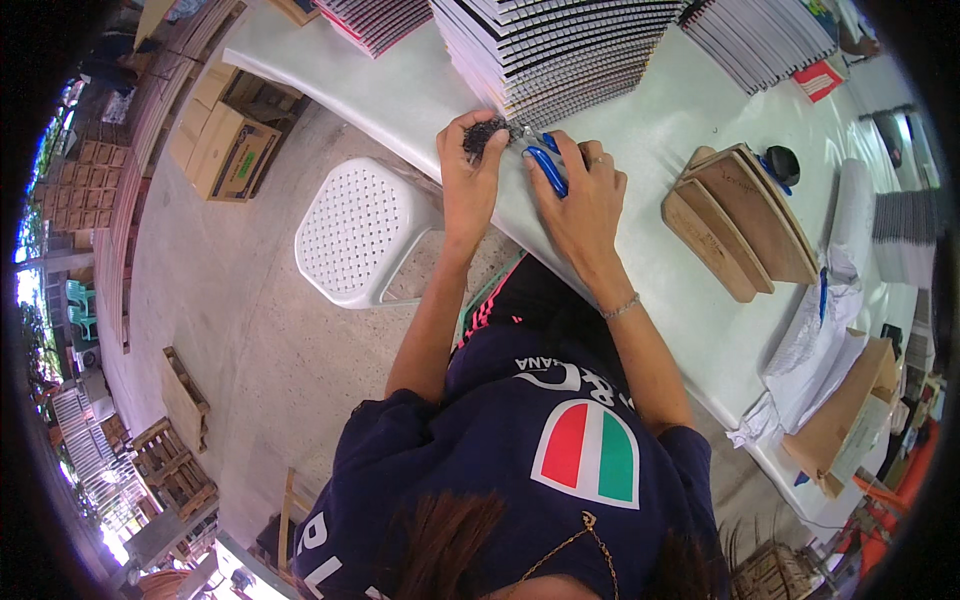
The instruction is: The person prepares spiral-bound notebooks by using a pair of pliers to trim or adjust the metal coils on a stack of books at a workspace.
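Observation:
My left hand [470, 185] is closed round a dark, tangled bunch of thin black wire-like bits [481, 140] at the table's near edge. Blue-handled pliers [547, 172] are gripped in my right hand [590, 205], their metal jaws pointing at the bunch. Whether the jaws bite on anything is too small to tell. Just beyond both hands rises a tall stack of spiral-bound books [580, 60] with dark coils along their edges; the lowest part of it is close to the pliers' tip.
More bound books [760, 40] lie at the far right and a red-edged pile [375, 22] at the far left. Wooden blocks [735, 220] and a black tape roll [781, 165] sit to the right. A white stool [365, 232] stands left of the white table [660, 330].

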`<act>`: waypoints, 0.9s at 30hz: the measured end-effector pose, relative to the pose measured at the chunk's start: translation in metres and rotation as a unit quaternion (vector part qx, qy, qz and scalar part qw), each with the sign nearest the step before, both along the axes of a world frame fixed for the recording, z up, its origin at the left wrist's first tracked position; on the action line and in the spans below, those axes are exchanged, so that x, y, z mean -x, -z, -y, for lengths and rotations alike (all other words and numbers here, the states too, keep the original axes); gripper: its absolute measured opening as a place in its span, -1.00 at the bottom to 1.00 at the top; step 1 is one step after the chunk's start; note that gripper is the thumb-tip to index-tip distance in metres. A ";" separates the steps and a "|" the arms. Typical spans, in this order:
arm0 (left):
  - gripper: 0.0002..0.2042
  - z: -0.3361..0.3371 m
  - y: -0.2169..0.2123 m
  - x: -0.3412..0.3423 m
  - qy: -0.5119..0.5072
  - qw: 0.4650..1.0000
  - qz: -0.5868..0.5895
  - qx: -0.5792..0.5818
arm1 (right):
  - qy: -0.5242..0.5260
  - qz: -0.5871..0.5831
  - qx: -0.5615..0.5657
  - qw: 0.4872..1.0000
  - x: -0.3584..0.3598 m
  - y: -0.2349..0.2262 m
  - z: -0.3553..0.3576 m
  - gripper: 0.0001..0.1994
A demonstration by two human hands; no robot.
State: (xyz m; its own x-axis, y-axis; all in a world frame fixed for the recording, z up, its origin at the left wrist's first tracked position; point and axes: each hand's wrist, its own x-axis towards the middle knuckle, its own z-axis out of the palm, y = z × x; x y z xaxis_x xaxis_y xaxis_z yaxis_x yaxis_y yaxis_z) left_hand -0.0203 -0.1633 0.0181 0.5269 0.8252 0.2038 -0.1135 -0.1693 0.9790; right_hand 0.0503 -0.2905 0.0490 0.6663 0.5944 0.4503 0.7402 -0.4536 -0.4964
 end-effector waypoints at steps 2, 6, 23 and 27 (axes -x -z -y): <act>-0.72 0.000 -0.001 0.000 0.006 1.000 0.006 0.011 | 0.003 0.003 0.000 1.000 0.000 0.001 0.000 -0.59; -0.73 0.001 -0.003 0.000 0.000 1.000 -0.006 0.005 | 0.000 0.009 0.003 1.000 0.000 -0.001 -0.003 -0.61; -0.78 -0.003 -0.002 0.002 -0.017 0.999 -0.029 0.035 | 0.006 0.028 0.032 0.999 -0.004 0.002 0.003 -0.60; -0.74 0.002 -0.008 0.001 -0.008 0.999 -0.044 0.019 | 0.004 0.027 0.032 0.999 -0.005 0.004 0.003 -0.59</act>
